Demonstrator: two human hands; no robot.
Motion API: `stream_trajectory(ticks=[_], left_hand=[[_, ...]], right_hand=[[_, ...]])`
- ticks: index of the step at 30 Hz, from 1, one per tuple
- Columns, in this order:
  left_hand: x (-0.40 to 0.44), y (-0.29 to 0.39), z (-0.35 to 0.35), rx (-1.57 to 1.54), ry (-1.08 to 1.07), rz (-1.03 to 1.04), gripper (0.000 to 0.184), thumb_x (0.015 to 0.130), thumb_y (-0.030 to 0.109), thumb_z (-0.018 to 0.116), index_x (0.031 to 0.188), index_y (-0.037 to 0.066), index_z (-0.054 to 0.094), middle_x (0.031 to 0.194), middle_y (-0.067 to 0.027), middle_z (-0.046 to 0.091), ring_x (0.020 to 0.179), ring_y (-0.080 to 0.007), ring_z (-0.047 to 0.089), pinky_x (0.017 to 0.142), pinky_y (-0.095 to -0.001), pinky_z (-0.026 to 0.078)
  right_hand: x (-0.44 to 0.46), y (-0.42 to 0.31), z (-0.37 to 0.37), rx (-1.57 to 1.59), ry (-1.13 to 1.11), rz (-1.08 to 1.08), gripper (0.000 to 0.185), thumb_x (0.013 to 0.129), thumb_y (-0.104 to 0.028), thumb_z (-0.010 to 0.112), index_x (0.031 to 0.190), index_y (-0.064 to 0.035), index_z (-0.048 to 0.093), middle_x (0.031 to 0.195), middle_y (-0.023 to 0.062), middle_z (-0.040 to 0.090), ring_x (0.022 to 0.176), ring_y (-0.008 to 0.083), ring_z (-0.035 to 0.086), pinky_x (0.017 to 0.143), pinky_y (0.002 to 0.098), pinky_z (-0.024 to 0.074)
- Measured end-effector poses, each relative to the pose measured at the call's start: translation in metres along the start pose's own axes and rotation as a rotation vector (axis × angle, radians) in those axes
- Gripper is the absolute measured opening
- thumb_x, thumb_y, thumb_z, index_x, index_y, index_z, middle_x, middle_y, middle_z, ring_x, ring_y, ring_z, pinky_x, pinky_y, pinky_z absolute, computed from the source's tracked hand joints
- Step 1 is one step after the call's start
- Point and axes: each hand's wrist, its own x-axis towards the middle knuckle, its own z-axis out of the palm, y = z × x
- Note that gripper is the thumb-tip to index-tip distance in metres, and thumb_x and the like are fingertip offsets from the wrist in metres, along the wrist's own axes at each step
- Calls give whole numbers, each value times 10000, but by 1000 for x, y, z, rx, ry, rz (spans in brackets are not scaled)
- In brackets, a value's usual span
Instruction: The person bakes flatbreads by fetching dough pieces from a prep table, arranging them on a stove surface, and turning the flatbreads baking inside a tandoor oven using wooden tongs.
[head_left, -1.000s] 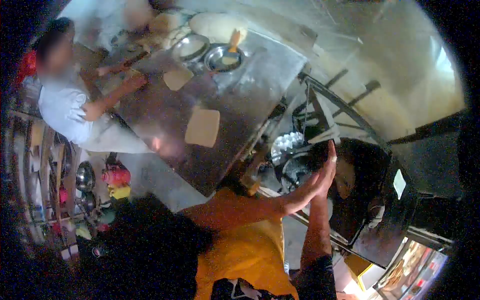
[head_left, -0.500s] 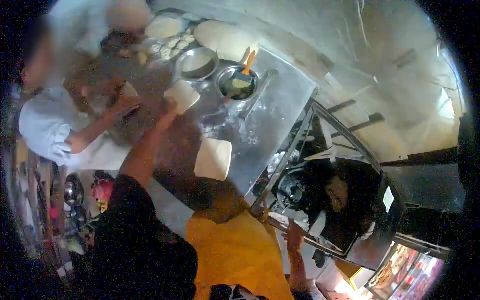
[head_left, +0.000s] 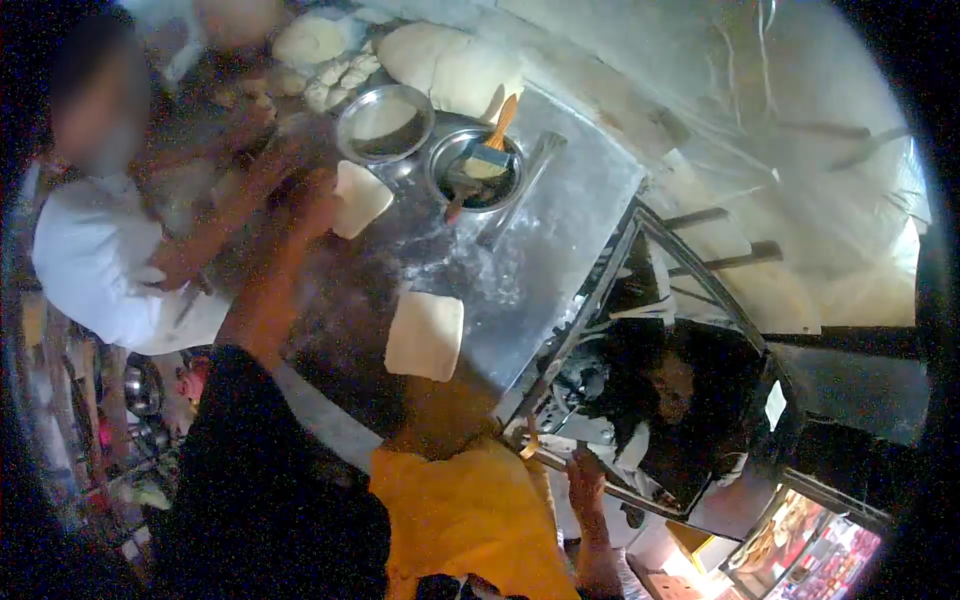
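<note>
At the left edge of a square piece of dough (head_left: 362, 200) on the metal worktop (head_left: 560, 215) is my left hand (head_left: 318, 205). Its fingers are dark and blurred, so their grip does not show clearly. Nearer to me lies another square piece of dough (head_left: 425, 335), partly in shadow and apart from both hands. My right hand (head_left: 586, 478) is low on the right, with its fingers curled at the front metal rail (head_left: 625, 490) of a dark, framed opening (head_left: 680, 400). A steel bowl (head_left: 475, 170) beyond the dough carries an orange-handled brush (head_left: 500, 130).
Another steel bowl (head_left: 385, 123) with pale contents stands beside the first. Behind them are small dough lumps (head_left: 340, 80) and a large pale dough mass (head_left: 450, 70). On the left, a co-worker in a white top (head_left: 95, 260) reaches over the worktop.
My left hand has shifted slightly left, from the dough's lower corner to its left edge. The co-worker's arms have moved up and away. The view has tilted slightly.
</note>
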Motion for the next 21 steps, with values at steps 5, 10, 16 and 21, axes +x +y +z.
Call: stream_trajectory(ticks=[5, 10, 16, 21], left_hand=[[31, 166, -192, -272, -589, -115, 340, 754, 232, 631, 1040, 54, 583, 948, -117, 598, 853, -278, 565, 734, -416, 458], [2, 295, -227, -1247, -705, -348, 404, 826, 163, 621, 1176, 7, 494, 925, -21, 587, 851, -109, 543, 749, -287, 454], [-82, 503, -210, -1865, -1065, -540, 522, 778, 72, 530, 1286, 23, 423, 1119, -101, 579, 1044, -211, 565, 893, -350, 468], [-156, 656, -169, -1797, -1436, -713, 502, 782, 19, 496, 1280, 47, 445, 1165, -95, 572, 1058, -211, 571, 883, -358, 486]], right_hand=[[44, -53, 1, 440, -101, 173, 385, 891, -219, 571, 1175, 40, 544, 994, 180, 643, 888, 232, 634, 755, 330, 495], [86, -92, 1, 673, -74, -60, 556, 896, -379, 542, 1253, 42, 485, 1228, 178, 538, 1093, 242, 542, 936, 364, 429], [28, -62, -96, 1506, -108, 279, 457, 923, -335, 535, 1263, -30, 519, 1197, 87, 590, 1060, 195, 563, 912, 332, 439], [-62, 79, -135, 839, 127, 229, 322, 890, -93, 514, 1166, 71, 542, 987, 85, 624, 840, 148, 566, 742, 266, 473]])
